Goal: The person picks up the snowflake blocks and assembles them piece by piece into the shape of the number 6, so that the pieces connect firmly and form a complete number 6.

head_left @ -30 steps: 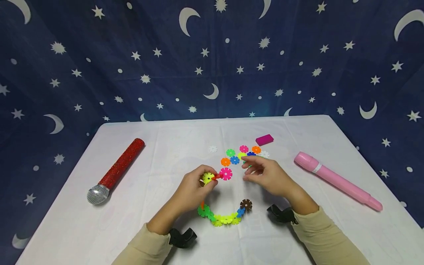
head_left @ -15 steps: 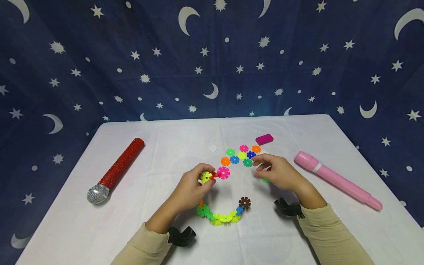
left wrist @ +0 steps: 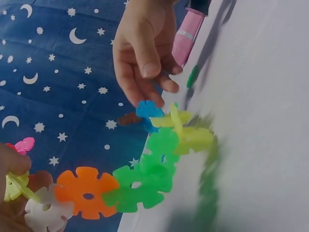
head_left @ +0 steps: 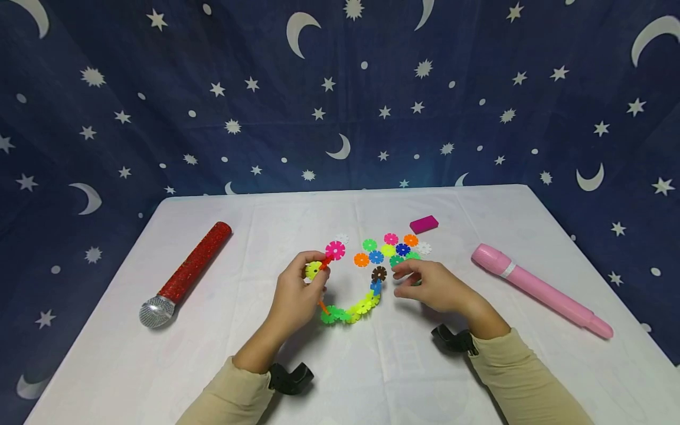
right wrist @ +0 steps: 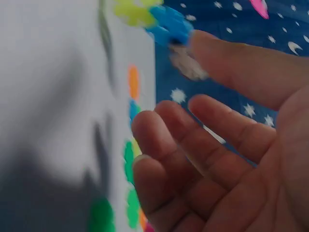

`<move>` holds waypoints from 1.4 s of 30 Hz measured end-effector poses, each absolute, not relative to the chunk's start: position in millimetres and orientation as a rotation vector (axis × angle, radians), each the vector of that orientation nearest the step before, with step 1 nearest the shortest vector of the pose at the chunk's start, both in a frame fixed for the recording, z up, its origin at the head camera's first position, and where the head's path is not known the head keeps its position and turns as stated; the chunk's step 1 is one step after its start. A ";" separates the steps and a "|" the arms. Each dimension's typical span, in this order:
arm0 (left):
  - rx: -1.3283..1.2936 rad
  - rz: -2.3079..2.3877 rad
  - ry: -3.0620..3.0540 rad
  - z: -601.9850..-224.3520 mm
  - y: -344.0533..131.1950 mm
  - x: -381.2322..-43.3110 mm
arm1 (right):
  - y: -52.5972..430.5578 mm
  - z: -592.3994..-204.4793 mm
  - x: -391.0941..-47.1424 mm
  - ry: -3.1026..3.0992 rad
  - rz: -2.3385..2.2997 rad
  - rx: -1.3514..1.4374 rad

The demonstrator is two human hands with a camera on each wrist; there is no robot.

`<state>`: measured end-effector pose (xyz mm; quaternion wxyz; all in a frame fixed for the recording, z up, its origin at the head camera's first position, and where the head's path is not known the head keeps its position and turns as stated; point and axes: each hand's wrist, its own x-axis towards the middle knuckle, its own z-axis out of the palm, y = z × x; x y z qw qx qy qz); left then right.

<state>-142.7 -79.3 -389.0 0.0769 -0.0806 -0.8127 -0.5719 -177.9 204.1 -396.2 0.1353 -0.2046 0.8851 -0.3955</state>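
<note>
My left hand [head_left: 300,289] pinches a curved chain of interlocking notched plastic discs near its yellow disc [head_left: 313,270]. A pink disc [head_left: 335,250] forms one end, just past my fingertips. The chain hangs in a U through an orange disc [left wrist: 87,192], green discs [left wrist: 137,186], yellow discs [head_left: 362,307] and a blue disc [head_left: 376,287] to a brown disc [head_left: 379,273] at the other end. Beside that brown end is my right hand [head_left: 432,286], fingers loosely bent, holding nothing. In the right wrist view its thumb overlaps the brown disc [right wrist: 187,63]; contact cannot be told.
Several loose discs, among them an orange one [head_left: 362,260] and a dark blue one [head_left: 402,249], lie beyond my right hand. A magenta block [head_left: 424,224] is behind them. A red glitter microphone [head_left: 195,268] lies left, a pink wand-like tube [head_left: 542,290] right.
My left hand has moved left and away from me, lifting the chain so its brown end swings up toward the loose discs. My right hand went right, then came back left.
</note>
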 end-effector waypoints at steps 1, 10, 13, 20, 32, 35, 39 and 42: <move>-0.243 -1.737 -2.427 -389.5 -79.1 -142.7 | 201.2 -398.1 -177.1 2.555 -1.158 -0.594; -0.288 -1.815 -2.457 -390.6 -75.8 -140.1 | 188.2 -400.6 -170.6 2.510 -1.347 -0.622; -0.328 -1.790 -2.479 -390.8 -74.5 -139.0 | 185.5 -398.2 -168.7 2.472 -1.432 -0.627; -0.451 -1.570 -2.615 -392.2 -72.9 -137.4 | 179.0 -392.2 -163.2 2.389 -1.564 -0.664; -0.603 -1.426 -2.685 -391.6 -73.4 -135.6 | 174.6 -389.4 -158.8 2.366 -1.571 -0.704; -0.607 -1.432 -2.687 -391.8 -73.6 -135.4 | 174.8 -388.6 -158.4 2.373 -1.564 -0.704; -0.590 -1.446 -2.689 -391.8 -74.1 -135.7 | 177.0 -385.8 -158.3 2.399 -1.539 -0.706; -0.564 -1.453 -2.700 -392.0 -74.4 -136.3 | 183.7 -383.3 -161.2 2.420 -1.527 -0.707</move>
